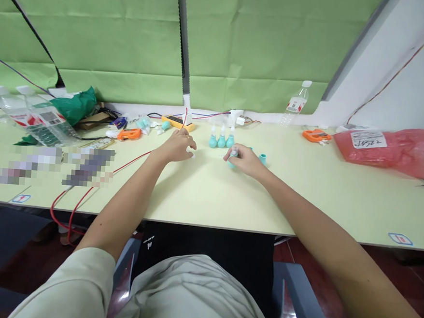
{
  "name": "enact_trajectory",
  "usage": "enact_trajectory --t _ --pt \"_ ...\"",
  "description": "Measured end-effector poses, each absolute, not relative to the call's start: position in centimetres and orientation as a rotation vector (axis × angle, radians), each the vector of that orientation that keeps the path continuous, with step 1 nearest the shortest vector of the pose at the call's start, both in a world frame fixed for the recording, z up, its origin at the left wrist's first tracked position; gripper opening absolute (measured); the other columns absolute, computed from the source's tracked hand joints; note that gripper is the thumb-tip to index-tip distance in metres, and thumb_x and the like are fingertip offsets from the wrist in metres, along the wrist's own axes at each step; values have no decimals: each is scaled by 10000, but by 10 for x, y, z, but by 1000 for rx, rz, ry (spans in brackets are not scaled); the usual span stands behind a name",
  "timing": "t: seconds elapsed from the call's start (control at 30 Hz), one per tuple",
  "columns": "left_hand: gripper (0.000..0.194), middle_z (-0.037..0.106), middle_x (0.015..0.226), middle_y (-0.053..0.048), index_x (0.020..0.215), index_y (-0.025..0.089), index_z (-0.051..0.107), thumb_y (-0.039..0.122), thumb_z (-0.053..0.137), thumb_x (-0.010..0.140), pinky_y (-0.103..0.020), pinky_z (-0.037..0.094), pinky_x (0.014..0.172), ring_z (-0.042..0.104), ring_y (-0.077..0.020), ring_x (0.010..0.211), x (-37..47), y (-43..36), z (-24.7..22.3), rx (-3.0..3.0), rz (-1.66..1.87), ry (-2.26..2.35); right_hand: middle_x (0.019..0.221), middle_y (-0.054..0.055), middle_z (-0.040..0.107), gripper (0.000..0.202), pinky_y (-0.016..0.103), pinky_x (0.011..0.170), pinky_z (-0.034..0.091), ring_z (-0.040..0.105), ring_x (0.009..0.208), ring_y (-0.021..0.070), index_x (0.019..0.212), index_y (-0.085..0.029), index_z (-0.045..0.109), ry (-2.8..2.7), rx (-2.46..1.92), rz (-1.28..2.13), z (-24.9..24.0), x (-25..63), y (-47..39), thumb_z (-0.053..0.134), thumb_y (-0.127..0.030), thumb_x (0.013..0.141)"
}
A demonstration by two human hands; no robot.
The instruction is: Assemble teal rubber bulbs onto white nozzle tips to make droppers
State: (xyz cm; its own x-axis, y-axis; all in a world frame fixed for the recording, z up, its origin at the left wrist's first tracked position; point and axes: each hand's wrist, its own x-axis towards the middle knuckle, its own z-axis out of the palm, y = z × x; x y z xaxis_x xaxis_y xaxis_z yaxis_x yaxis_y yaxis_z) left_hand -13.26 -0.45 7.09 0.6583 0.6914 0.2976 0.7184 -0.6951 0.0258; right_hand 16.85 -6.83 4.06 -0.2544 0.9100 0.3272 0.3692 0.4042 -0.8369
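Observation:
My right hand (246,160) is closed around a small teal squeeze bulb with a clear tip (232,163), held upright above the table. Three matching bulbs (221,140) stand in a row just behind it, each topped by a clear nozzle. To the right of that hand sits a teal bulb without a tip (262,158). My left hand (178,146) hovers low over the tabletop, its fingers curved with a gap between thumb and forefinger. By the thumb tip is a tiny white piece (193,156). More tiny pale bits lie between the hands.
Along the back are a yellow multimeter (178,123), a white plug (236,118) and an upright water bottle (296,104). Orange-handled tools (129,134) lie left and right. A red plastic bag (390,149) fills the right; bottles (36,117) and red cables (132,159) are left.

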Motion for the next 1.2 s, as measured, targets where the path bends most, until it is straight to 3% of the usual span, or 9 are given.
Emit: enact_trajectory --t 0.1,0.3,0.4,0.6,0.83,0.97,1.07,1.2 --pt "222 757 1018 -93 958 231 786 307 642 808 -525 370 1005 498 -340 1155 -129 -6 70 -2783 -409 -1186 985 63 754 149 336 801 499 667 891 209 842 -196 689 -1828 -1042 1025 39 170 -67 726 -290 733" --pt "231 739 905 -115 833 195 769 180 540 858 -493 398 990 540 -307 1086 -110 -17 69 -2823 -544 -1139 910 33 731 250 315 708 500 641 771 181 866 -202 712 -1915 -1062 1073 41 172 -70 813 -338 682" --pt "220 745 939 -86 909 206 747 220 528 912 -443 448 960 572 -269 1034 -90 -27 63 -2880 -857 -1112 920 47 736 308 352 787 523 666 850 213 895 -206 705 -1918 -1010 1073 43 171 -71 783 -473 764" --pt "145 749 892 -42 937 194 700 304 609 912 -346 519 830 679 -179 845 -56 -39 47 -2940 -1657 -1277 934 86 745 544 412 907 541 701 935 242 932 -208 669 -1641 -900 912 45 171 -65 539 -735 896" --pt "294 740 858 -52 886 160 689 389 818 755 -328 542 805 688 -170 829 -43 -51 50 -2964 -2327 -1394 1035 68 741 329 435 1012 521 701 1031 248 1075 -231 678 -1710 -858 454 48 164 -73 741 -460 848" --pt "312 738 862 -53 882 161 688 422 820 774 -335 543 822 685 -172 840 -37 -60 54 -3040 -2322 -1319 1036 59 749 215 432 979 532 691 1021 251 1019 -248 733 -1744 -847 362 51 156 -81 720 -409 877" --pt "255 736 916 -61 944 170 689 411 720 868 -338 546 837 683 -177 874 -37 -55 49 -3031 -2210 -1281 1025 64 752 192 426 963 544 698 993 245 996 -238 755 -1682 -823 348 55 157 -80 694 -395 904" --pt "205 716 1039 -89 1019 180 694 211 509 934 -379 531 903 662 -206 961 -43 -35 27 -2893 -1594 -1329 1033 81 713 239 414 937 578 705 980 239 1036 -230 769 -1545 -810 367 58 166 -74 678 -411 909"
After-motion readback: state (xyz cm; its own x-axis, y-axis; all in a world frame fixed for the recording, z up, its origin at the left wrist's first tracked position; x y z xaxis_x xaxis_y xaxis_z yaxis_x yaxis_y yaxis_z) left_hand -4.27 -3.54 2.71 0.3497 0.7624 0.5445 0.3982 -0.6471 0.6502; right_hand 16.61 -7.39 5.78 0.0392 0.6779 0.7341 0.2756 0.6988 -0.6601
